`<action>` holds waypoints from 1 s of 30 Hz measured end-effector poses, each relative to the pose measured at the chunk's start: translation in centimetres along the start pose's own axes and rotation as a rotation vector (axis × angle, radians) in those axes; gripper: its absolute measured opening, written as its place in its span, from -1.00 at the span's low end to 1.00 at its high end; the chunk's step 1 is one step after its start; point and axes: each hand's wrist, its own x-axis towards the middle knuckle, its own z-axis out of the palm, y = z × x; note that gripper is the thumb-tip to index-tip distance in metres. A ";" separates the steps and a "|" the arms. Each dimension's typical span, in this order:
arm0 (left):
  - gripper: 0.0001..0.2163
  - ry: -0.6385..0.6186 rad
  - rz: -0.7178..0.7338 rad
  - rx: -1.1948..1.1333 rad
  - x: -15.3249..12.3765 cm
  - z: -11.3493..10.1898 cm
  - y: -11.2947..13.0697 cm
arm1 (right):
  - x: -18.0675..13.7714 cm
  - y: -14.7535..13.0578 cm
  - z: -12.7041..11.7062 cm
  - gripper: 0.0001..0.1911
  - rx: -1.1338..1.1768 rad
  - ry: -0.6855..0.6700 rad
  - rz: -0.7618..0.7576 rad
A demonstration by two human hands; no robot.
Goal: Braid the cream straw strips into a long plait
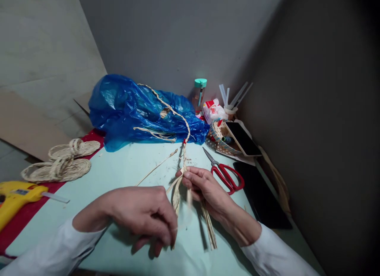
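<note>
A thin braid [185,149] of pale plant fibre comes down from the blue bag, with a red bit partway along it. My right hand [204,185] pinches the braid's lower end between thumb and fingers. Loose flat straw strands [176,198] fan out below that pinch, and a bundle of strands [210,228] sticks out beneath the palm. Lower left, my left hand [145,214] has curled fingers closed around the end of one strand, slightly blurred. Red-handled scissors [227,175] lie open just beyond my right hand.
A blue plastic bag [118,109] lies against the wall. Woven straw sandals [59,169] and a yellow glue gun [20,197] are at left. At right are a basket [219,133], a phone [243,138], a black flat panel [264,197] and a green-lidded bottle [199,94].
</note>
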 end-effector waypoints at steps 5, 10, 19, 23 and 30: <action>-0.78 0.524 0.073 -0.108 -0.1 -2.5 -1.4 | 0.1 0.0 -0.2 -0.80 0.009 -0.031 -0.001; -0.84 1.350 0.066 0.346 2.4 -5.9 -3.0 | 0.1 0.1 -0.1 -0.79 0.008 -0.005 0.019; -0.75 0.744 0.300 -0.230 5.6 -2.4 -1.3 | -0.1 0.0 0.2 -0.74 -0.099 -0.020 -0.086; -0.76 0.545 0.316 -0.496 6.3 -1.5 -1.8 | -0.1 0.3 -0.2 -0.72 -0.314 -0.022 -0.143; -0.80 0.567 0.209 -0.554 5.7 -1.4 -2.1 | 0.0 0.6 -0.9 -0.74 -0.718 -0.022 -0.238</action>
